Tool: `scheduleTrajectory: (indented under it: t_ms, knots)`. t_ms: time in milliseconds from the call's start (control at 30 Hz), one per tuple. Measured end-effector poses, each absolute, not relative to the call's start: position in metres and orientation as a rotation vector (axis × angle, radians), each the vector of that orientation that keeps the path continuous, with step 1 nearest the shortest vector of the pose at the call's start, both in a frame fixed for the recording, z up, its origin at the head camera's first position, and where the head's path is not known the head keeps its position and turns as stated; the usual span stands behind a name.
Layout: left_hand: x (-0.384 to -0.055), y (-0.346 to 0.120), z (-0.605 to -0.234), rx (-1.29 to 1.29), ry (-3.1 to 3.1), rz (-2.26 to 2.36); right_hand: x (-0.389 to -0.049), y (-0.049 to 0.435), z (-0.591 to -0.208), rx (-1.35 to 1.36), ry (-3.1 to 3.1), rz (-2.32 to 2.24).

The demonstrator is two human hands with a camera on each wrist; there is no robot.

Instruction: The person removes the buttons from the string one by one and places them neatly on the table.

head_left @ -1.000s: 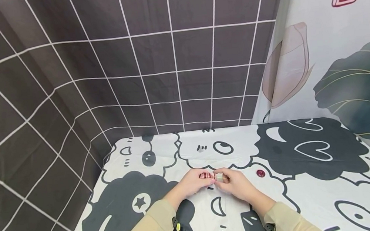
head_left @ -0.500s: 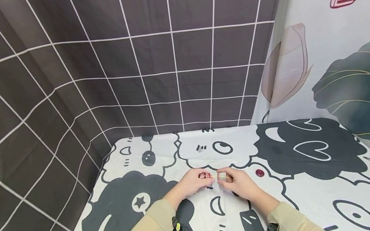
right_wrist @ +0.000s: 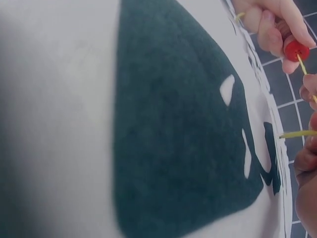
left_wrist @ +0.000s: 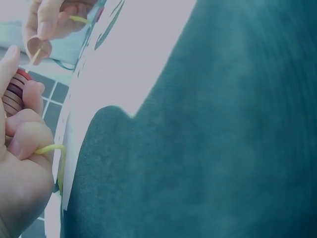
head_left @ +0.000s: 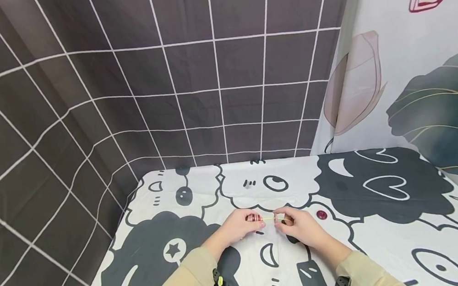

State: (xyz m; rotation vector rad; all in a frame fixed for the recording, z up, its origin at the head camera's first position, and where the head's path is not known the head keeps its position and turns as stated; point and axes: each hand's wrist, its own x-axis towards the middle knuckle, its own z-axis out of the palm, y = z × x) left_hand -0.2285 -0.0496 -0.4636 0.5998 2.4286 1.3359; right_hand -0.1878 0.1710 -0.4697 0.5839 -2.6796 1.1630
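My left hand grips a stack of round red and pinkish discs, threaded on a yellow cord. The disc at the stack's end is bright red in the right wrist view. To the right, my right hand pinches a small pinkish disc between thumb and fingers, with the cord passing through it. The cord runs straight across the gap between the two hands. A loose cord end hangs from under the left fingers. How the lower right fingers hold the cord is partly hidden.
One dark red round piece lies on the table to the right of my right hand. A white cloth with dark cartoon shapes covers the table. Behind it hangs a grey curtain with a white grid; a white leaf-patterned one hangs at right.
My right hand has drawn to the right with the small disc, away from the stack. More yellow cord shows between the hands. The left hand has stayed nearly still.
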Motion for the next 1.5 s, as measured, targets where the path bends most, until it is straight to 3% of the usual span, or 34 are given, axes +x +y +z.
scheduleTrajectory:
  t_ms: [1500]
  knots:
    - [-0.230,-0.050,-0.465,0.574,2.477,1.311,-0.185,0.215,-0.470,0.438,-2.679,1.030]
